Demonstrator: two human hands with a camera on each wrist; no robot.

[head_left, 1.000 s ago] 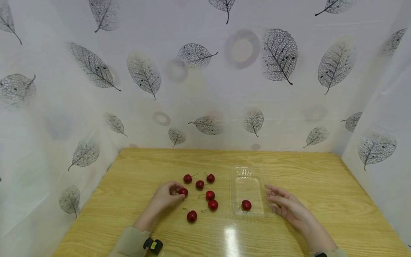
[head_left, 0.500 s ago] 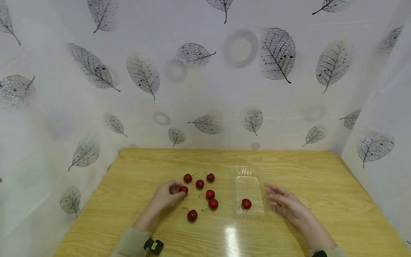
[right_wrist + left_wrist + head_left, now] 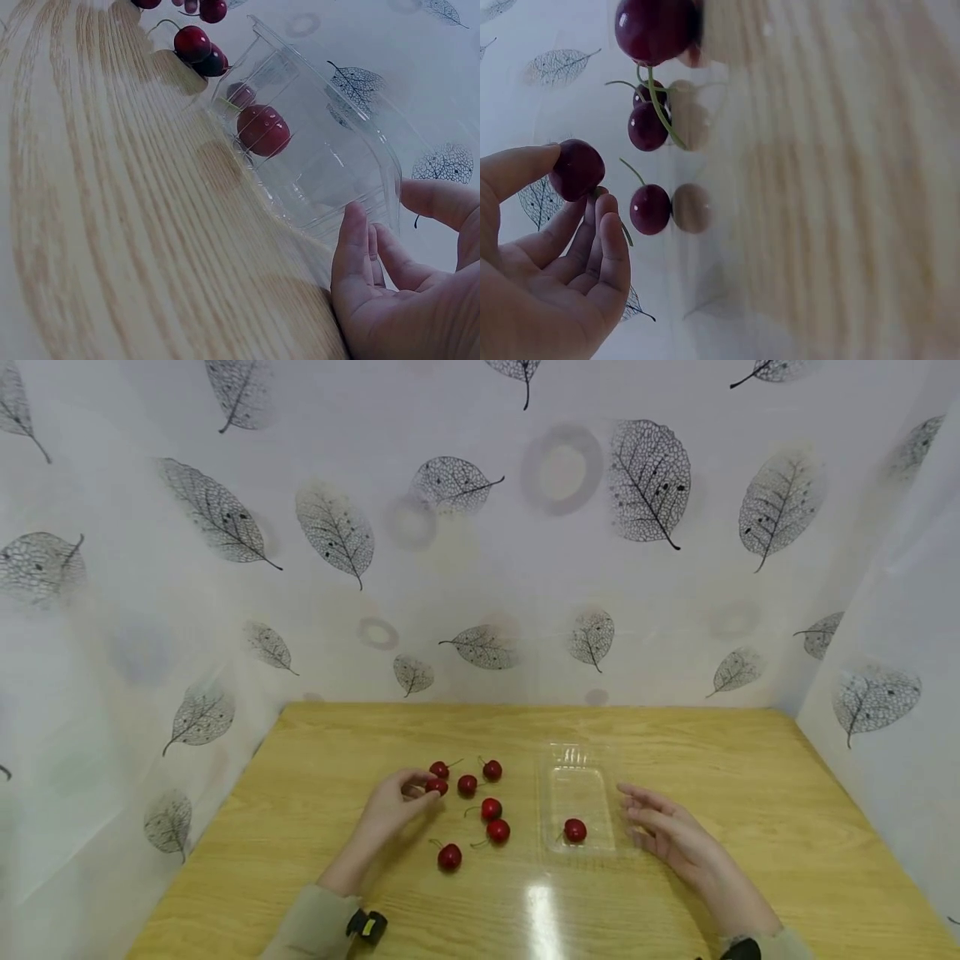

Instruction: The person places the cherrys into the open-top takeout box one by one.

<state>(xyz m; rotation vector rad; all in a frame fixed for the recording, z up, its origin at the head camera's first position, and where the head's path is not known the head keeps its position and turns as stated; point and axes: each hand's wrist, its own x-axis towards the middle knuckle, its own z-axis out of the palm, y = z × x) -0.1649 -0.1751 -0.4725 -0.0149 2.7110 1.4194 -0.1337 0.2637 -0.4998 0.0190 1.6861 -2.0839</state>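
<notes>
The left hand (image 3: 393, 806) is pinching a cherry (image 3: 437, 786) between thumb and fingertips, just above the table (image 3: 300, 827) near the middle of its left half; the left wrist view is showing the same cherry (image 3: 577, 169) caught between the thumb and the curled fingers (image 3: 604, 240). The stem of that cherry is partly hiding behind the fingers. The right hand (image 3: 667, 835) is lying relaxed and spread, fingers straight, just beside the right wall of the clear plastic box (image 3: 577, 760), and it is hard to tell whether the fingertips are touching the box. One cherry (image 3: 574, 831) is sitting inside the box near its front edge. Five more cherries (image 3: 491, 810) are lying loose on the table between the left hand and the box. Both forearms are running off the bottom edge of the head view, and the wrist views are cutting off most of each hand.

The table is pale wood grain with a glossy reflection near the front edge. A white curtain (image 3: 450, 568) printed with grey leaves is closing in the back and both sides. No writing is showing anywhere.
</notes>
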